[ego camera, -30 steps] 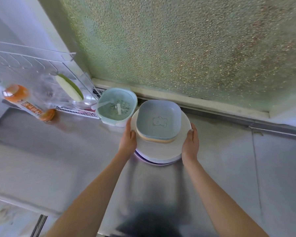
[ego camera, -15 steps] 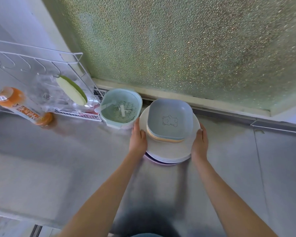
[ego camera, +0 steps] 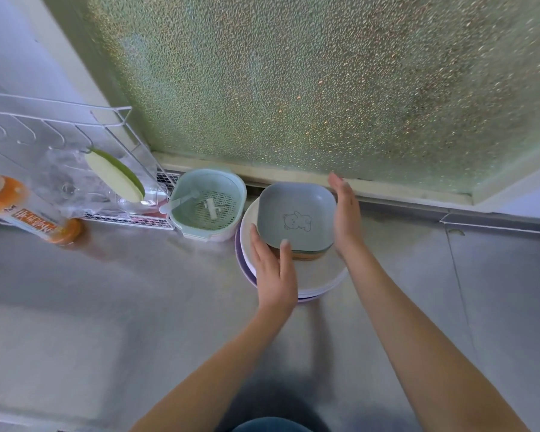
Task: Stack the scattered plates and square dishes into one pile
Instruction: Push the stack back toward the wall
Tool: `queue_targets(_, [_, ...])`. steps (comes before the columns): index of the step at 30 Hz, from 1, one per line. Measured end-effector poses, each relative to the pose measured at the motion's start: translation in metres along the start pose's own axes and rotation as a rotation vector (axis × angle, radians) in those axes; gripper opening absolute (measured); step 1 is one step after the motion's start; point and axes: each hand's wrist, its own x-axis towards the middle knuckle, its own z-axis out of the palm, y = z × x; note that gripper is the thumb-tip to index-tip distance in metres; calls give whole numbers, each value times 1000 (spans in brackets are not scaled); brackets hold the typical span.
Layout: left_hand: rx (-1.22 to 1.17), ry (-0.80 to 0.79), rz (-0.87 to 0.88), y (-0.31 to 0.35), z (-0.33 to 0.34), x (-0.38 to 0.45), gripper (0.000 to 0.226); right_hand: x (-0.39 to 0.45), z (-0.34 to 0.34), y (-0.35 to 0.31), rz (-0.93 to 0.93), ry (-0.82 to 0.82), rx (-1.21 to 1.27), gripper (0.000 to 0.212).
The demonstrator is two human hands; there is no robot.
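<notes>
One pile stands on the steel counter near the frosted window. Several round plates (ego camera: 320, 275), white over a lilac one, lie at the bottom. On them sit stacked square dishes (ego camera: 296, 218); the top one is grey-blue with a bear drawing, with green and orange rims showing beneath. My left hand (ego camera: 273, 269) lies flat over the plates' near-left part, its fingertips touching the square dishes' front-left edge. My right hand (ego camera: 345, 213) is held upright, fingers straight, against the dishes' right side. Neither hand grips anything.
A pale green strainer basket (ego camera: 208, 204) with a white spoon stands just left of the pile. Further left a white wire rack (ego camera: 75, 145) holds a sponge (ego camera: 114, 176), and an orange bottle (ego camera: 22, 213) lies on its side. A window sill runs behind.
Both hands have left the round plates' rim. The left one moved inward to the square dishes' front edge, the right one up along their right side. The pile sits closer to the window.
</notes>
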Motion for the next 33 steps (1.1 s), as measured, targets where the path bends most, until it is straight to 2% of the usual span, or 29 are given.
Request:
queue_targets(1, [-31, -4, -21, 3, 4, 1, 59, 2, 2, -3, 16, -47, -16, 41])
queue_targets(3, [-39, 5, -2, 3, 5, 10, 57, 0, 1, -3, 26, -38, -21, 44])
queue_targets(6, [3, -34, 49, -4, -7, 36, 52, -14, -7, 9, 33, 125, -2, 38])
queue_targets(10, [-151, -91, -76, -1, -23, 68, 47, -29, -18, 18, -8, 287, 85, 21])
queue_targets(12, [-210, -84, -90, 4, -22, 67, 47, -23, -18, 20, 55, 258, 87, 19])
queue_targets(16, [-177, -52, -42, 8, -10, 51, 48, -14, -10, 21, 167, 15, 28, 35])
queue_targets(25, [-187, -196, -106, 17, -20, 78, 42, -34, -5, 26, 125, 150, 43, 36])
queue_targets(29, [-205, -235, -149, 27, -25, 87, 41, -18, -10, 15, 165, 103, 44, 39])
queue_targets(33, [-223, -220, -175, 29, -21, 87, 37, -18, -3, 20, 195, 104, 17, 28])
